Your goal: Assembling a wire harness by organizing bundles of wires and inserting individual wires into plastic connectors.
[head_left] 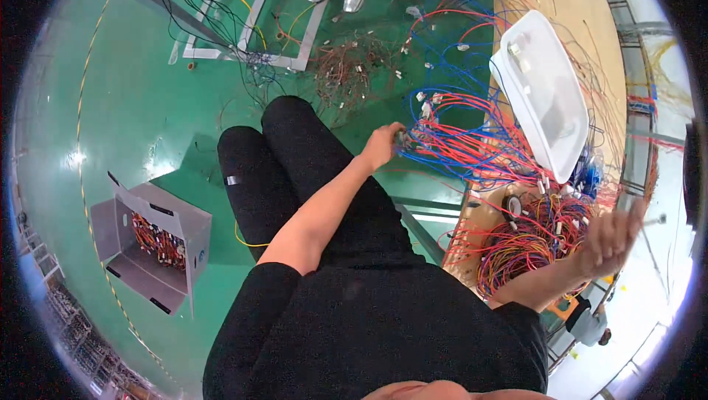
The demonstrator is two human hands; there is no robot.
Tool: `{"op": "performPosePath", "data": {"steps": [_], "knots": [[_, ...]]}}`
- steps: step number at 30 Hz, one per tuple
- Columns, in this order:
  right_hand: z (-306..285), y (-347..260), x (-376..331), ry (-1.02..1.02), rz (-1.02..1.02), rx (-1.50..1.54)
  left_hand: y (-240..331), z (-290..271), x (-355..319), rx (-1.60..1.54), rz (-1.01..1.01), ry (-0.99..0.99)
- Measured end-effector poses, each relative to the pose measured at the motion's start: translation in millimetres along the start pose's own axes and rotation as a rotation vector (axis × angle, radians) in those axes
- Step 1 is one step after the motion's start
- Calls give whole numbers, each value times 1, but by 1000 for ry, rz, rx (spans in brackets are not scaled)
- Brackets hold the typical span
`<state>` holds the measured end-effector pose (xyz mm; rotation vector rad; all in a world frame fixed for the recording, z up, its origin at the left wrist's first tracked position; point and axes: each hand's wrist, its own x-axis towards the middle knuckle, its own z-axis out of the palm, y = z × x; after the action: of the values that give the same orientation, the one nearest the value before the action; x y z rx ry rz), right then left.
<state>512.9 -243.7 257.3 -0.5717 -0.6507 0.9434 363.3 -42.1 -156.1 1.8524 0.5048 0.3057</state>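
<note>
Left hand on thin wires

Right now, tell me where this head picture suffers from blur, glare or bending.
Head view: the right hand is smeared by motion blur; the left hand, closed on the wire bundle, stays sharp; glare spots shine on the green floor; the bench edge curves from fisheye distortion; the far right washes out bright.

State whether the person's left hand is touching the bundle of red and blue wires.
Touching. The head view shows the left hand closed around the end of the red and blue wire bundle, no gap between them.
</note>
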Motion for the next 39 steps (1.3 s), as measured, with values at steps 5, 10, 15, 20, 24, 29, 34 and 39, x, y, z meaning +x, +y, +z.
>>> {"op": "performPosePath", "data": {"steps": [5, 10, 15, 20, 24, 29, 34, 39], "knots": [[-6, 6, -6, 293, -68, -75, -1, 9, 3, -61, 160, 79], [-20, 45, 4, 384, -15, -236, 39, -64, -5, -76, -93, 34], [-6, 113, 33, 540, 190, -444, 68, -231, -57, -6, -265, -144], [28, 187, 51, 430, 548, -572, 6, -338, -153, 291, -602, 414], [62, 242, 58, 170, 637, -751, 69, -333, -183, -199, -489, 456], [126, 293, 72, -269, 596, -923, 112, -325, -218, -765, -360, 584], [177, 335, 72, -510, 447, -999, 140, -313, -234, -1158, -217, 546], [201, 350, 67, -533, 387, -1111, 139, -314, -246, -1391, -121, 500]]}}
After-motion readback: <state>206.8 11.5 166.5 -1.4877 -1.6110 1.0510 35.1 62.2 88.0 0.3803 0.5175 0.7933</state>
